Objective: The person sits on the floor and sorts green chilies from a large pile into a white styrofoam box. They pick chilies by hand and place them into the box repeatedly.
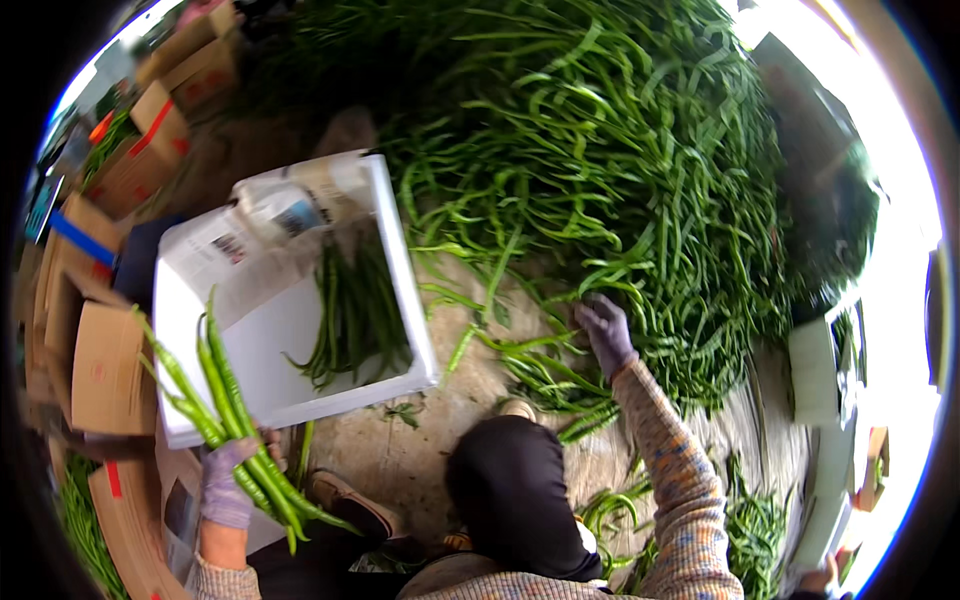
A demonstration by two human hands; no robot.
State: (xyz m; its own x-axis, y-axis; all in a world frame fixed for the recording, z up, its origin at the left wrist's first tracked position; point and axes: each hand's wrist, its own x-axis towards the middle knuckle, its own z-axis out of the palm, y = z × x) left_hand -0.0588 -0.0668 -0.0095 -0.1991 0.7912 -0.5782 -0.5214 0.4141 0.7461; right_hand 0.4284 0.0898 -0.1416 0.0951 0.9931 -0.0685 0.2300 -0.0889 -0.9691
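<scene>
My left hand [231, 480], in a light purple glove with bare fingertips, grips a bunch of long green peppers [236, 420] over the near left corner of a white foam box [300, 412]. Newspaper sheets [202, 251] line part of the box, and more long green peppers [364, 307] lie along its right side. My right hand [604, 330], also gloved, is at the near edge of a large heap of long green peppers [600, 172]. Its fingertips touch or nearly touch a pepper; whether they hold one cannot be seen.
Cardboard boxes [112, 367] stand along the left, some with green peppers. Smaller piles of peppers [754, 525] lie at the lower right. White foam boxes [814, 371] line the right side. At the lower right edge another person's hand [821, 581] shows.
</scene>
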